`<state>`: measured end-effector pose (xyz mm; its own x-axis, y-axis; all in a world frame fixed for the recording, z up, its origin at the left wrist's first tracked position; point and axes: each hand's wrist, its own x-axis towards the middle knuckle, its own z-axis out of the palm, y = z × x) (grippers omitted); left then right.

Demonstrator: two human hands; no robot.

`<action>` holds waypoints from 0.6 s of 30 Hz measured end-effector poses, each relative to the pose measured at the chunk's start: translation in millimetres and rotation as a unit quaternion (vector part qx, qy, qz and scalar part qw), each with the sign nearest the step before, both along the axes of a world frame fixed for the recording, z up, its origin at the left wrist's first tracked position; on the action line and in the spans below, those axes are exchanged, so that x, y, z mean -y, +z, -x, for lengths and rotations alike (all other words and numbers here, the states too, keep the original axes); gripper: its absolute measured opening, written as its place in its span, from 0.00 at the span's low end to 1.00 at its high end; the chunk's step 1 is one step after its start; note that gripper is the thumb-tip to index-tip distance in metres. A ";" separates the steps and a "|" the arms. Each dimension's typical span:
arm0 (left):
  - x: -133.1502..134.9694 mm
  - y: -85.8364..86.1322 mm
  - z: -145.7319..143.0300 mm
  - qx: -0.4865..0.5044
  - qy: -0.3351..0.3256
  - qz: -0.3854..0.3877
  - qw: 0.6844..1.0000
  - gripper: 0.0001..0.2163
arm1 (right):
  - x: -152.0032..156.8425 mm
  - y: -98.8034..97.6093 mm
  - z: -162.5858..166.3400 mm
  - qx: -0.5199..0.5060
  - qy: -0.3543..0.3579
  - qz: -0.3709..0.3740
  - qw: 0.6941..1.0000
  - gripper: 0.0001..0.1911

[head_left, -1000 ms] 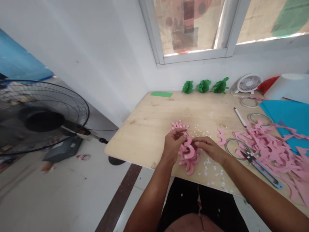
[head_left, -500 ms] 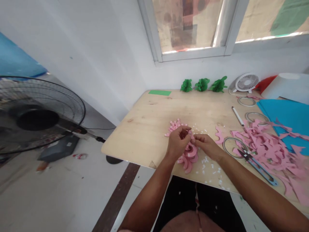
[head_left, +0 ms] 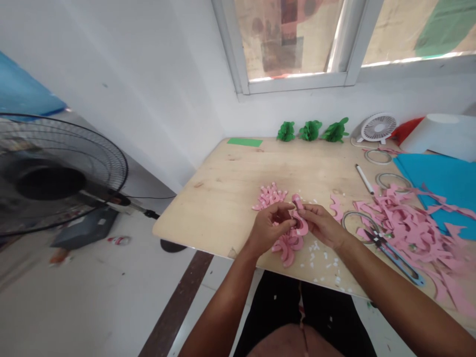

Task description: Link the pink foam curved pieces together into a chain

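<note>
Both my hands meet over the near edge of a wooden table (head_left: 230, 188). My left hand (head_left: 268, 227) and my right hand (head_left: 320, 224) pinch a curved pink foam piece (head_left: 299, 218) between their fingertips. Below it lies a stack of similar pink curved pieces (head_left: 288, 244). Another small cluster of pink pieces (head_left: 268, 195) lies just beyond my hands. Small white paper bits (head_left: 323, 258) are scattered around.
A heap of pink foam scraps (head_left: 405, 223), blue-handled scissors (head_left: 394, 255), tape rings (head_left: 377, 156), a white pen (head_left: 363, 178) and blue sheet (head_left: 439, 178) lie to the right. Three green paper flowers (head_left: 310, 131), a small white fan (head_left: 378, 128) and a green card (head_left: 244, 142) sit far back. A standing fan (head_left: 55, 173) is at left.
My hands have lifted one pink curved piece off the stack and turned it between the fingertips. The view has shifted slightly.
</note>
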<state>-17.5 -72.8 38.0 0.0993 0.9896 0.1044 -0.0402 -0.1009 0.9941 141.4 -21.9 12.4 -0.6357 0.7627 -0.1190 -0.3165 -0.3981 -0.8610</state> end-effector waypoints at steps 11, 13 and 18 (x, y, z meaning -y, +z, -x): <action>-0.6 3.8 0.6 -0.052 0.010 -0.002 0.999 0.09 | 1.5 4.1 -0.3 0.036 0.009 -0.022 0.999 0.10; 0.2 2.9 1.7 -0.089 0.017 -0.021 0.996 0.09 | 1.2 3.9 -0.1 0.034 0.013 -0.033 0.999 0.11; 1.5 3.2 3.3 -0.128 0.020 -0.046 0.991 0.08 | -0.8 -0.4 -0.1 0.060 0.004 -0.081 0.995 0.11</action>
<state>-20.8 -74.3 41.2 0.0947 0.9808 0.1705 0.2172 -0.1875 0.9580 141.5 -21.1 12.0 -0.6309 0.7727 -0.0703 -0.2048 -0.2533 -0.9455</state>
